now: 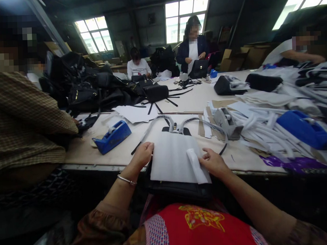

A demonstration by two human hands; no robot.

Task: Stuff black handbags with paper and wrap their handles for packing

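A white foam sheet (172, 158) lies over a black bag (179, 188) at the table's front edge. A narrow folded strip of the same white foam (195, 166) rests along its right side. My left hand (143, 154) is closed, thumb and fingers pinching the sheet's upper left edge. On the other side, my right hand (213, 163) has its thumb and fingers closed at the sheet's right edge, against the folded strip; its fingertips are partly hidden. Beyond the sheet, the bag's straps (203, 121) spread out on the table, wrapped in clear plastic.
A blue tape dispenser (113, 136) stands to the left, a grey one (228, 123) and another blue one (304, 128) to the right. White foam tubes (271, 127) are heaped there. Black bags (89, 85) pile up at the back left. Several co-workers surround the table (122, 158).
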